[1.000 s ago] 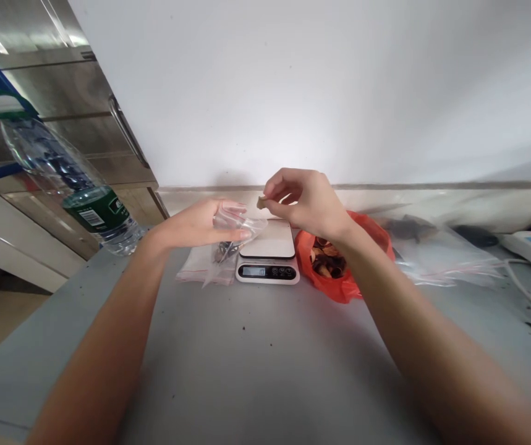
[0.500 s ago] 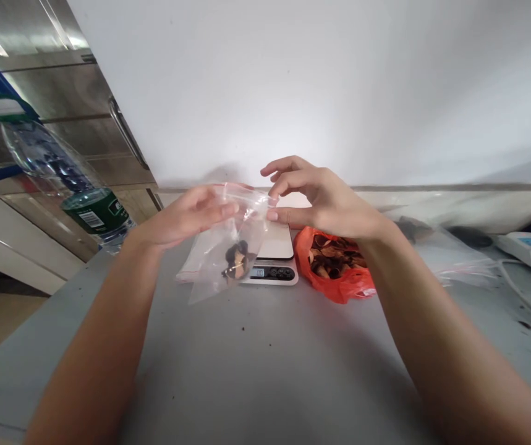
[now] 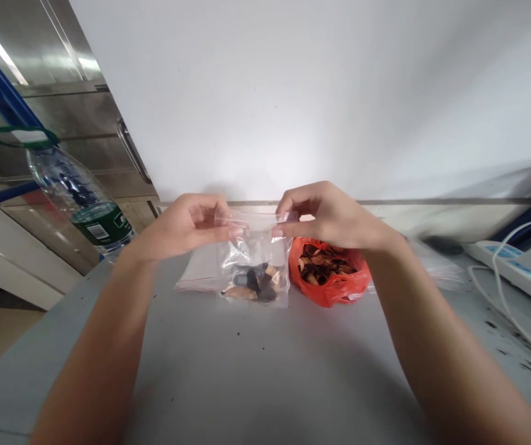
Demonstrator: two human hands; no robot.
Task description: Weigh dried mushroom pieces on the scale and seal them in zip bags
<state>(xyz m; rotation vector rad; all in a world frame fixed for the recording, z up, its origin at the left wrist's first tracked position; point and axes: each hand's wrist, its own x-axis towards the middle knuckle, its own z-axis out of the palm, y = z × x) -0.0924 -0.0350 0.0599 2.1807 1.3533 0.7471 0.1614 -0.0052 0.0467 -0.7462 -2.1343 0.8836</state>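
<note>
The small clear plastic zip bag (image 3: 256, 259) with dark dried pieces now hangs squarely between both hands, where half a second ago it slanted from the left hand (image 3: 186, 225) alone. Left fingers pinch its top left corner; right hand (image 3: 327, 216) pinches the top right. It hides the scale, left of the orange-red plastic bag (image 3: 334, 287) on the grey table (image 3: 265, 371).

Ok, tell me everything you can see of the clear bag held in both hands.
The clear bag is a small, thin plastic pouch with a zip strip along its top edge. The left hand and right hand each pinch one top corner, so it hangs upright above the table, in front of the orange bag. Dark and tan dried pieces sit at its bottom.
</note>
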